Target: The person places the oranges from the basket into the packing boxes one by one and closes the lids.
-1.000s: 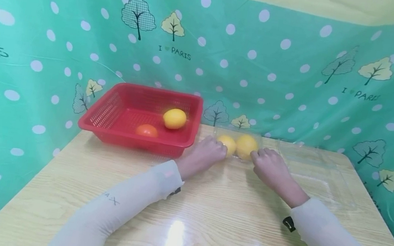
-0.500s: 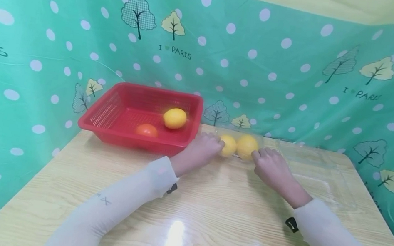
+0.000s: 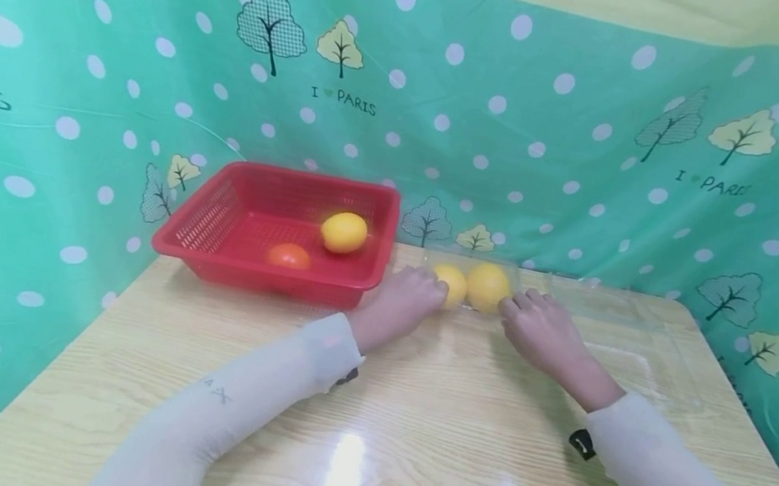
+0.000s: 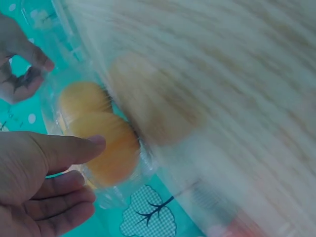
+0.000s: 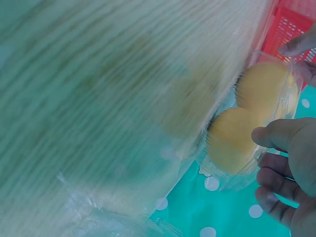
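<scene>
1. The left hand (image 3: 399, 304) pinches the left end of a clear box (image 4: 113, 196), and the right hand (image 3: 541, 332) pinches its right end. The hands are apart.
2. The box is at the far side of the worktop (image 3: 454, 418), with two round yellow fruits (image 3: 489, 288) in it, side by side.
3. To its left is a red basket (image 3: 272, 283) with a lemon (image 3: 343, 232) and a red fruit (image 3: 289, 255) inside.
4. More clear plastic (image 3: 630, 360) lies on the right.
5. A dotted green cloth (image 3: 401, 162) hangs at the far side.
</scene>
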The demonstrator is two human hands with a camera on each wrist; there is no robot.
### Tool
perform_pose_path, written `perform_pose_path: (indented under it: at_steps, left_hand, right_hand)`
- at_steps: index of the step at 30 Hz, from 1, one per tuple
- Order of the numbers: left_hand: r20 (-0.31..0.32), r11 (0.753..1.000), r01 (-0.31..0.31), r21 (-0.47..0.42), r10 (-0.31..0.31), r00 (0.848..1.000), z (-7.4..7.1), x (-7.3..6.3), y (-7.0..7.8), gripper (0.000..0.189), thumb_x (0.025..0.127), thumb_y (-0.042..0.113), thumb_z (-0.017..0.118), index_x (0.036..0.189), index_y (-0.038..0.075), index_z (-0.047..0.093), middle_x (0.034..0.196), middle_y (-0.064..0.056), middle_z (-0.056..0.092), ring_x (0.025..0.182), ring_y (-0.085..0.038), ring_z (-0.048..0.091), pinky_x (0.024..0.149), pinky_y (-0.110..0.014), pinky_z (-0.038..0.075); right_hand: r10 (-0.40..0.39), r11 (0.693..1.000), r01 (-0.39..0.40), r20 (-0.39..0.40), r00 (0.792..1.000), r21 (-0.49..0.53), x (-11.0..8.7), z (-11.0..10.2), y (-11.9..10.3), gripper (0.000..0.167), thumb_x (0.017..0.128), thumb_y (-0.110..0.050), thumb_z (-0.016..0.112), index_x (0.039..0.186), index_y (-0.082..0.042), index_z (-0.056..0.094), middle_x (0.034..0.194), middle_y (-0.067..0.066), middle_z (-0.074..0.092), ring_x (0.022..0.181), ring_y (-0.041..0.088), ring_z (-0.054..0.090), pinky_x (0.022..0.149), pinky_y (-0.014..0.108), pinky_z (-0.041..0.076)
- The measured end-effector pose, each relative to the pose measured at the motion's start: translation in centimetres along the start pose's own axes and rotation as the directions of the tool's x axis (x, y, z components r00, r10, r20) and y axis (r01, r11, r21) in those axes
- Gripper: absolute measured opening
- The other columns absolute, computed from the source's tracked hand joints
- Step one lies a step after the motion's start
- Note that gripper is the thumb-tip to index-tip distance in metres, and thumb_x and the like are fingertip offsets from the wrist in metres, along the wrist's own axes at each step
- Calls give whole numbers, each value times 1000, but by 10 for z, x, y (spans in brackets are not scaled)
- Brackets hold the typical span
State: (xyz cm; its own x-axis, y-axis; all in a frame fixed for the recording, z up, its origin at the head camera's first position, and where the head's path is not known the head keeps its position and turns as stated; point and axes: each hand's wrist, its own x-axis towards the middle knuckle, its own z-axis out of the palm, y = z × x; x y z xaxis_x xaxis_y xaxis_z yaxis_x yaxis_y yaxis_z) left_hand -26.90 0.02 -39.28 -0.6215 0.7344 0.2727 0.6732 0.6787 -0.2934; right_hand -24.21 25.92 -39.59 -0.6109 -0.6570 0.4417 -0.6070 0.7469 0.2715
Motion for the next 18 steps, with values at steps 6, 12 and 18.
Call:
perform_pose_path:
  at_steps: [6, 12, 18]
  left_hand:
    - [18, 999, -11, 30, 10, 1000, -1, 4, 3, 18, 91, 6, 70, 99, 21, 73, 85, 3, 71, 74, -16, 64, 68, -28, 52]
    - [20, 997, -24, 76, 22, 1000, -4, 4, 5, 22, 90, 3, 67, 94, 25, 69, 84, 6, 69, 75, -14, 62, 66, -26, 52]
    - [28, 996, -31, 84, 29, 999, -3, 6, 5, 19, 91, 5, 69, 96, 24, 70, 86, 5, 70, 77, -14, 64, 67, -27, 54]
  right_hand:
    - [-40, 999, 40, -15, 999, -2, 3, 1, 2, 13, 76, 2, 76, 82, 0, 64, 73, 11, 60, 64, 26, 54, 54, 35, 47]
    - [-48, 998, 48, -4, 999, -27, 4, 2, 2, 14, 74, 2, 76, 80, 0, 63, 70, 10, 58, 62, 25, 52, 52, 34, 45]
    - [-32, 999, 33, 11, 999, -38, 5, 2, 0, 17, 73, 1, 78, 79, 0, 62, 69, 10, 57, 60, 23, 50, 51, 33, 45]
